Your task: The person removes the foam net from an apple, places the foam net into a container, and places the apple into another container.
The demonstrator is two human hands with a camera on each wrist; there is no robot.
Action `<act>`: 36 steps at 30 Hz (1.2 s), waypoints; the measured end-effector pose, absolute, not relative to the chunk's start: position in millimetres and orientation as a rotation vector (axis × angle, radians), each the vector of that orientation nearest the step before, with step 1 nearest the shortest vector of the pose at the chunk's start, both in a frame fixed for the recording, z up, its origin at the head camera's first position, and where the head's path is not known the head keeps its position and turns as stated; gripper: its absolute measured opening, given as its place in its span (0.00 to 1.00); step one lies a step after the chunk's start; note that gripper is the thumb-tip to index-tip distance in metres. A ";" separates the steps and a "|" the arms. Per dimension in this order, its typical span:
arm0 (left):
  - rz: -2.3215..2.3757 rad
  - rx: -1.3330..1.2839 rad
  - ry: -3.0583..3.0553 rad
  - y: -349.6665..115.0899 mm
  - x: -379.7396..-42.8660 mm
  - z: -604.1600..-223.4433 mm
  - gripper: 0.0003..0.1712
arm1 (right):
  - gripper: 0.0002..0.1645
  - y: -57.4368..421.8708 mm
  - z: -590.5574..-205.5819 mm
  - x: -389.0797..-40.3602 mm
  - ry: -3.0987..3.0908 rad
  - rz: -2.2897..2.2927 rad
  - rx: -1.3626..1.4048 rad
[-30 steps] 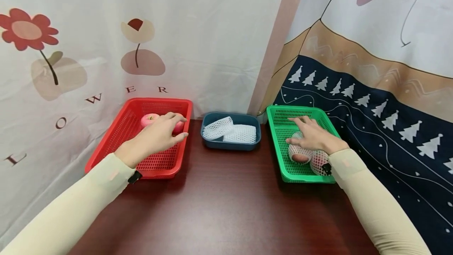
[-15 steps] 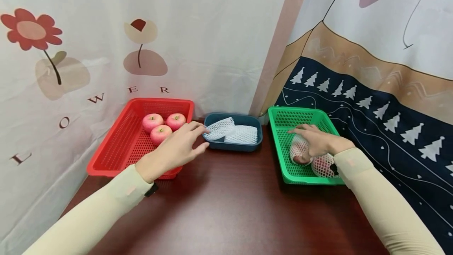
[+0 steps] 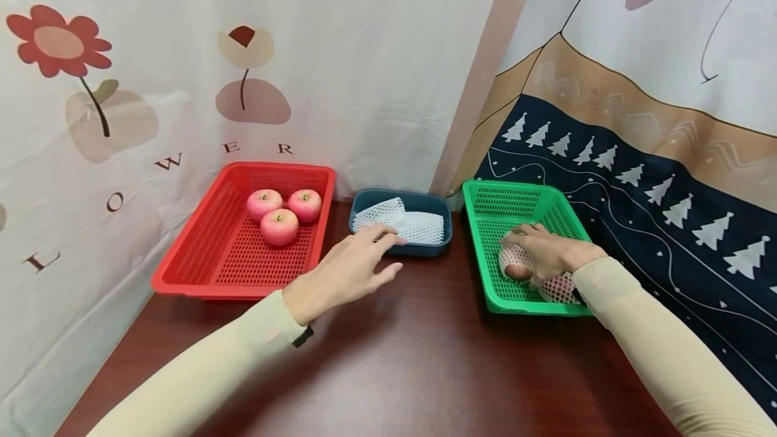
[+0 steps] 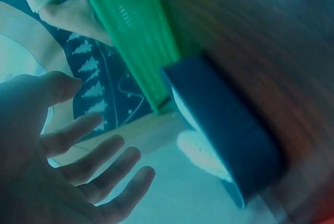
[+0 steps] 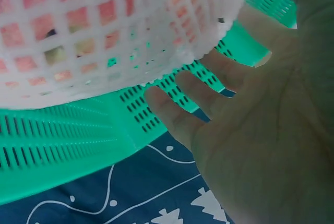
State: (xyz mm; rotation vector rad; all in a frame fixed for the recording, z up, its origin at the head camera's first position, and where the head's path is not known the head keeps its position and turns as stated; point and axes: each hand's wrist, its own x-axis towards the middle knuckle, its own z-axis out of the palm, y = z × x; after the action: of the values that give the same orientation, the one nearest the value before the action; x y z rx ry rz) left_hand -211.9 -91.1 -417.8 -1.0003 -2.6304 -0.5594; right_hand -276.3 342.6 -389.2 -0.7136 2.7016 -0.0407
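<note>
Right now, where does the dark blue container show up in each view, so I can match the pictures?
Head: the dark blue container is near the middle, between the red basket and the green basket, partly covered by the left hand.
Left wrist: the dark blue container is right of centre, slanting across the picture.
Right wrist: not in it.
Shared landmark: the green basket, in all three.

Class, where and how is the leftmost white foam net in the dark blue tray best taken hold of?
Probably by pinching the far, upper end of the leftmost white foam mesh net, coming from above. The dark blue rectangular tray's walls enclose it, hindering a low sideways approach, while the left wrist view shows foam bulging past the rim.
</note>
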 end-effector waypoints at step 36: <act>-0.653 -1.072 -2.617 0.8 -204.5 -451.7 0.35 | 0.68 339.1 -399.2 -285.5 2.657 0.053 -0.726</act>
State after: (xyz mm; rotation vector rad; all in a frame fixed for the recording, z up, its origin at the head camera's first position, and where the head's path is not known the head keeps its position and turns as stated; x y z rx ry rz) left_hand -204.5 0.8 -451.7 -1.0725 -2.6173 -0.6525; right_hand -285.5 339.1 -399.2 -0.7264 2.6567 0.0528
